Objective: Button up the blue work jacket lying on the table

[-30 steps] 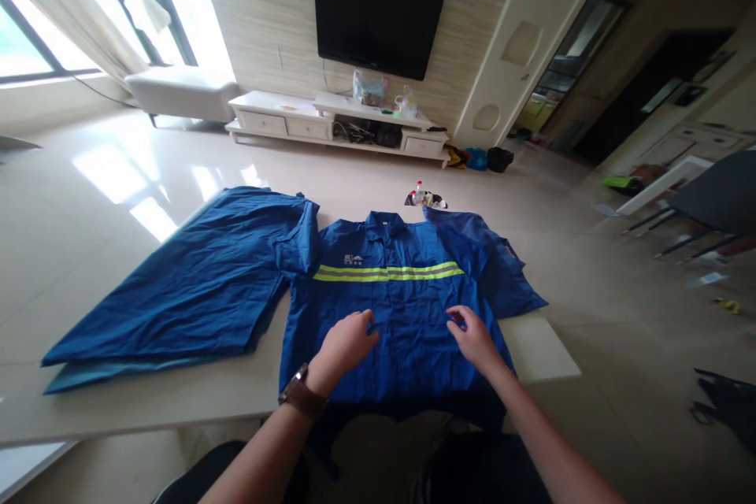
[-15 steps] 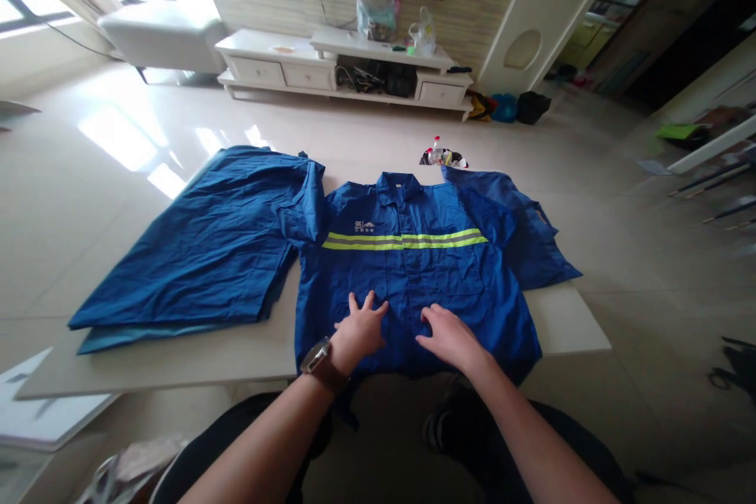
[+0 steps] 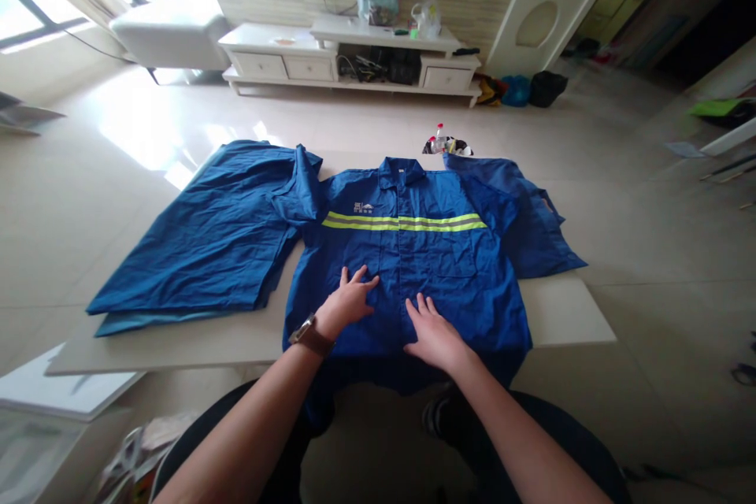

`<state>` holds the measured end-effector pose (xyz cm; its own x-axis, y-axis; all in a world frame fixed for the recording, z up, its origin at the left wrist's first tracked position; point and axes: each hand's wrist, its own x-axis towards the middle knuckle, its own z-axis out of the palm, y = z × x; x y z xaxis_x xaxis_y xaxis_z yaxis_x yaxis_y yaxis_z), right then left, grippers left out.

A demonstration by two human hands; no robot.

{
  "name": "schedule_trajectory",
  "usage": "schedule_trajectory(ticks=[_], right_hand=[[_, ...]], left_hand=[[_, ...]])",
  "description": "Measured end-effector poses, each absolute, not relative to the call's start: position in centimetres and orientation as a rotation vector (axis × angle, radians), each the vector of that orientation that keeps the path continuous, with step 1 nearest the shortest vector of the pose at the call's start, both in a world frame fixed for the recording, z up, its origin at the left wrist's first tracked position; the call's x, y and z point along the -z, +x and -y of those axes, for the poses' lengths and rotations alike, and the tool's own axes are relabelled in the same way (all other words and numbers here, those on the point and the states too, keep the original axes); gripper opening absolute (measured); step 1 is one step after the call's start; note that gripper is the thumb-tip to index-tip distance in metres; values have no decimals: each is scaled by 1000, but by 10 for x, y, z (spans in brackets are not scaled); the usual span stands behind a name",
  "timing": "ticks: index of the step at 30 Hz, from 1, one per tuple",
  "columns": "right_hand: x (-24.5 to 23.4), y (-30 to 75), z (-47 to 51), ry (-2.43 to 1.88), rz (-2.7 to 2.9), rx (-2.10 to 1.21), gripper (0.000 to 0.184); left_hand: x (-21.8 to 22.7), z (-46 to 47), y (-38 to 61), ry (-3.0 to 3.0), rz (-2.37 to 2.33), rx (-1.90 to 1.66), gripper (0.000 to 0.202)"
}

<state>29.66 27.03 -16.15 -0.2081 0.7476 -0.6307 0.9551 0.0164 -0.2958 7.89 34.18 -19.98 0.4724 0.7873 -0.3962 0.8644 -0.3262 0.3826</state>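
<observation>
A blue work jacket (image 3: 413, 268) with a yellow reflective stripe (image 3: 405, 222) lies face up on a white table (image 3: 567, 315), collar away from me. Its lower hem hangs over the near edge. My left hand (image 3: 348, 303), with a brown wristwatch, rests flat on the lower front of the jacket, fingers spread. My right hand (image 3: 431, 331) lies flat beside it on the jacket's front, fingers stretched out. Neither hand holds anything. The jacket's right sleeve (image 3: 531, 220) is spread out to the right.
Blue trousers (image 3: 206, 236) lie flat on the table's left half. A small bottle and dark bits (image 3: 446, 144) sit at the far edge. Beyond are a white TV cabinet (image 3: 348, 63), a white bench (image 3: 168, 35) and bags on the floor (image 3: 520, 89).
Both hands slid toward the jacket's middle and flattened, fingers now spread on the cloth. The view tilted down, so the jacket sits higher in the picture.
</observation>
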Motion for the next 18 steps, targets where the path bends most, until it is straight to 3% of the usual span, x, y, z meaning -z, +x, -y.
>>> schedule_trajectory(ticks=[12,18], right_hand=[[169,277,-294,1815,-2002,911,99],[166,291,-291,1868,-2128,887,79]], left_hand=[[180,-335,92,1992,-1581,327,84],[180,-320,97,1955,-1583,394,93]])
